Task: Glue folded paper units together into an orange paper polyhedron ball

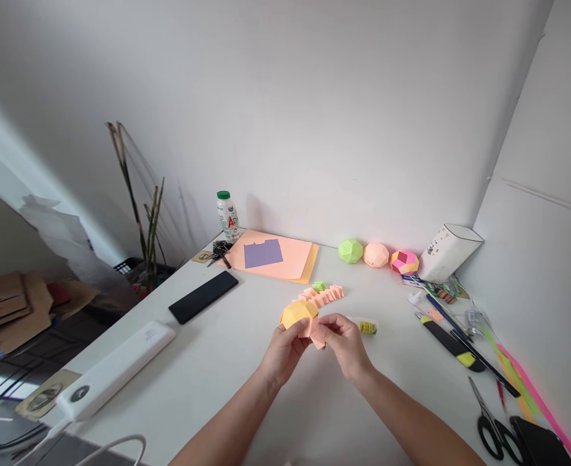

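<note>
My left hand [285, 349] and my right hand [346, 343] meet above the white table [217, 362], both pinched on a folded paper piece [299, 314], orange on top with pink below. Just behind it lies a row of small pink folded paper units [322, 296] with a small green one [319, 285]. A glue stick with a yellow label [368, 327] lies beside my right hand.
Three paper balls, green [350, 251], pink [375, 254] and pink-yellow [404, 261], sit by the wall next to a white box [448, 251]. Paper sheets [270, 257], a bottle [228, 215], keys, a black phone [202, 296], a power strip [115, 369], scissors [492, 421], pens and paper strips lie around.
</note>
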Demonstrator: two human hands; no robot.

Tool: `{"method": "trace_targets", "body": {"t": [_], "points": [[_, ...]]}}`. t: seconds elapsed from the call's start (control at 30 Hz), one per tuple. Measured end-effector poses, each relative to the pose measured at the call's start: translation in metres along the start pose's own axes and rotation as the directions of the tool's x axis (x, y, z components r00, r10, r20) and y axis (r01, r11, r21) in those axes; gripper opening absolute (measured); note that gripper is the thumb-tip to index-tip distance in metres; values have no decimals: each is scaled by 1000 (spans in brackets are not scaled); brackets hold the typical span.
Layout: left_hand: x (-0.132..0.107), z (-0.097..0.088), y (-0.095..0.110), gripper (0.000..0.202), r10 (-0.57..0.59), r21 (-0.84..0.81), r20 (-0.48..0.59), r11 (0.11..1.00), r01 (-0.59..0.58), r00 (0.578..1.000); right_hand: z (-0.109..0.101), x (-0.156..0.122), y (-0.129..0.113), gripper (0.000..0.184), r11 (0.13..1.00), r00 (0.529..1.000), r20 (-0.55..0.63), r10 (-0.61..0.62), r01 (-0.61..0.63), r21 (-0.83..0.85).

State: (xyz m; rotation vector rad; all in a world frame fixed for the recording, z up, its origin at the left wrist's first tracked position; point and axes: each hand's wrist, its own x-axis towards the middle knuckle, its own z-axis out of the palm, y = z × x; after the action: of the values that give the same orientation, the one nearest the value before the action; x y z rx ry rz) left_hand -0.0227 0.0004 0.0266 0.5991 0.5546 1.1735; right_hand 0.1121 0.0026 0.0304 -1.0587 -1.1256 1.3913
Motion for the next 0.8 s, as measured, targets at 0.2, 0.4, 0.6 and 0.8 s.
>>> {"method": "trace_targets", "body": {"t": [0.2,0.4,0.6,0.8], "points": [[-1,1,-3,22,31,61,6,998,-31,999,1,-1,-1,18,1000,1000,-17,1,-1,0],[-1,0,-4,25,58,106,4,993,-58,998,0,0,2,17,1000,1000,3,-12,12,13],[-2,-1,-5,25,48,114,6,992,-48,999,1,0,1,16,998,1000,27,-4,3,61],[-2,-2,-7,24,3,132,13,991,-5,1000,0,0,2,16,999,999,-28,18,-17,39]]}}
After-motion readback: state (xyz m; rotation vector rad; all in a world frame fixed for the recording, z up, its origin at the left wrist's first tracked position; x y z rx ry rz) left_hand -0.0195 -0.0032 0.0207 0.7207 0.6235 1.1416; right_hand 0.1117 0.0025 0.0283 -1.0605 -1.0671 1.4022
